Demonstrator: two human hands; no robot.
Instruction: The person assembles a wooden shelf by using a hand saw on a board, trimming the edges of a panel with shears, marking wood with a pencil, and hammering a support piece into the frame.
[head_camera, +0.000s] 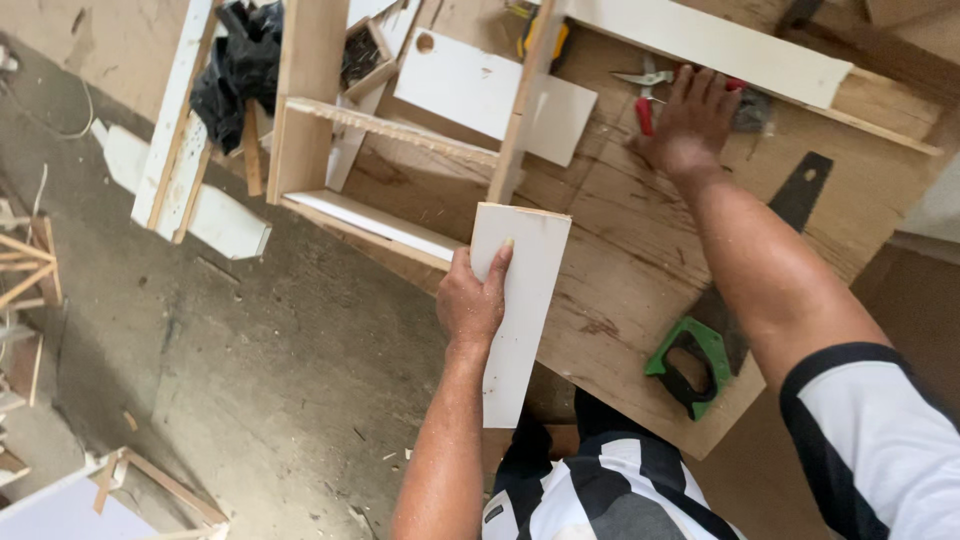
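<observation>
White board (518, 300) at frame centre — gripped along its edge by the left hand (472, 300), thumb pressed on its face, its top end against the wooden frame (400, 135). Right hand (690, 120), upper right, lies flat with fingers spread over red-handled pliers (648, 95) on the plywood table (620, 250). Green-handled saw (720, 320) lies lower right.

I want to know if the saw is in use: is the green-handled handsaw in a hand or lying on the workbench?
Lying down. The handsaw rests flat on the workbench, untouched, under the right forearm; neither hand holds it.
</observation>
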